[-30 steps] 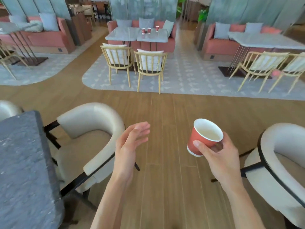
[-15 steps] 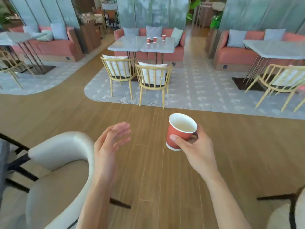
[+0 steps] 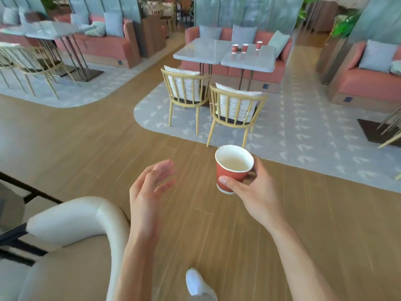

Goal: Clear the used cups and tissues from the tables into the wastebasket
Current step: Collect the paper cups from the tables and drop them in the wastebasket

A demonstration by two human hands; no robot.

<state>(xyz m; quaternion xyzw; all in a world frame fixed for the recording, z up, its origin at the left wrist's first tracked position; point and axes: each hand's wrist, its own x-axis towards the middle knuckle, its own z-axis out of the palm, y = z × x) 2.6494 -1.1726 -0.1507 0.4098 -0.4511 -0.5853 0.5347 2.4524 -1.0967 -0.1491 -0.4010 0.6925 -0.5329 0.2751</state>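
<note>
The left hand (image 3: 149, 192) hangs spread, holding nothing. The right hand (image 3: 253, 192) grips one red cup (image 3: 230, 172); three more cups (image 3: 245, 47) stand on the far worktop (image 3: 225, 59), nearer than half a second ago.

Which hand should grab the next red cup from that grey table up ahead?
Probably the left hand: it is open and holds nothing. The right hand already grips a red paper cup. Three small red cups stand on the grey marble table.
</note>
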